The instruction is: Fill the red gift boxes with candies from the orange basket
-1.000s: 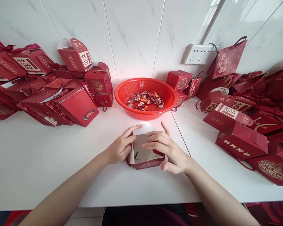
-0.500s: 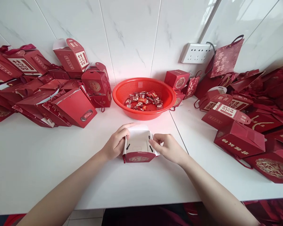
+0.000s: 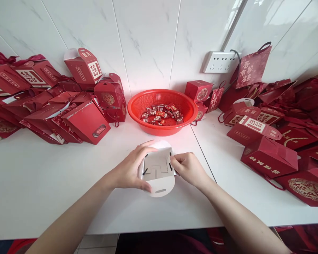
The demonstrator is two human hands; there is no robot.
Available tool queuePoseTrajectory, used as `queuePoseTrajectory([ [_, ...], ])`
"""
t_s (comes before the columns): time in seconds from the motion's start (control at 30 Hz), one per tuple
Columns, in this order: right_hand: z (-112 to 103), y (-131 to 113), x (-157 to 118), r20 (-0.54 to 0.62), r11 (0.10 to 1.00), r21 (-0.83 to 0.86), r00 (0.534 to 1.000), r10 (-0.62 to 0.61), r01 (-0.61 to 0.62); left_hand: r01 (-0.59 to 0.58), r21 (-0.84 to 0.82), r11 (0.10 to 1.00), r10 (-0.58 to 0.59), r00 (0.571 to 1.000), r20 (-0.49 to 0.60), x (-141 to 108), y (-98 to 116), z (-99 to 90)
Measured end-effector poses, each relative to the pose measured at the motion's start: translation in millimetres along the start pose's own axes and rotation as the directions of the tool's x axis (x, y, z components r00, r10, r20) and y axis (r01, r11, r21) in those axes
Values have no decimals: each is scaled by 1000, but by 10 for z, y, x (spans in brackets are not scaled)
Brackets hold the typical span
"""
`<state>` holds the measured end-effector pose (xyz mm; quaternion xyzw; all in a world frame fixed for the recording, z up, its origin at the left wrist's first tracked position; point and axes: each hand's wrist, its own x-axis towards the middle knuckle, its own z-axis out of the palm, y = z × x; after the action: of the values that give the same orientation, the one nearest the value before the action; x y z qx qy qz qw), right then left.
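Note:
A gift box [image 3: 155,163] stands on the white table in front of me with its top flaps spread apart, so its white inside and folded bottom show. Black cord ends poke through its side walls. My left hand [image 3: 132,165] grips the box's left side, its thumb on the near flap and its fingers along the far edge. On the right wall, my right hand [image 3: 188,167] is closed, with thumb and forefinger pinching the edge. Just beyond the box is a red plastic basket [image 3: 163,132] holding several wrapped candies [image 3: 161,113].
Red gift boxes [image 3: 86,121] are piled at the left, and more red boxes [image 3: 270,157] crowd the right. A small stack of boxes [image 3: 198,90] stands beside the basket. On the tiled wall is a white power strip [image 3: 219,62]. The table's front edge runs close to my forearms.
The near flap of the box has folded down toward me, exposing the bottom inside. My left thumb has moved onto that flap. My right hand stays at the right wall.

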<state>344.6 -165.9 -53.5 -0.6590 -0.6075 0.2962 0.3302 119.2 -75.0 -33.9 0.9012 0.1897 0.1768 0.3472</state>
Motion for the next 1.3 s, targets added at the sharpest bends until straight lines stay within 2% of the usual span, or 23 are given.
queuePoseTrajectory([
  [0.07,-9,-2,7,-21,1000,-12,1000,5,-5,-70,-7,998,70,997,18,1,-12,11],
  [0.13,-23,-1,28,-33,1000,-15,999,1,-1,-91,11,996,90,996,27,2,-45,22],
  [0.23,-44,2,86,-31,999,-27,999,-28,27,-25,-6,1000,25,1000,-18,-14,-119,36],
  [0.37,-85,-22,192,32,991,-96,995,-92,95,95,-179,979,-108,992,-66,-42,-253,85],
  [0.47,-184,-83,283,59,957,-248,988,-143,153,73,-285,956,-114,985,-132,-6,-388,168],
  [0.53,-314,-148,365,3,922,-335,979,-204,193,25,-284,958,-93,970,-226,52,-485,233],
  [0.6,-491,-224,487,-104,896,-388,956,-275,216,-17,-280,960,-70,951,-301,122,-571,286],
  [0.7,-780,-313,808,-231,854,-496,923,-308,160,-33,-320,947,-73,947,-312,203,-655,330],
  [0.77,-932,-326,1127,-238,789,-611,934,-265,68,-20,-343,939,-91,949,-303,222,-684,341],
  [0.83,-1027,-294,1503,-164,679,-734,971,-174,-3,-15,-353,935,-101,946,-308,214,-706,348],
  [1.03,-1019,-123,2547,-42,611,-791,999,-15,-24,17,-409,912,-144,949,-282,137,-746,322],
  [1.17,-875,-12,2891,7,606,-793,994,110,-61,39,-401,915,-142,963,-230,136,-707,254],
  [1.3,-753,114,2984,163,653,-756,954,251,-43,36,-444,895,-135,972,-193,165,-663,215],
])
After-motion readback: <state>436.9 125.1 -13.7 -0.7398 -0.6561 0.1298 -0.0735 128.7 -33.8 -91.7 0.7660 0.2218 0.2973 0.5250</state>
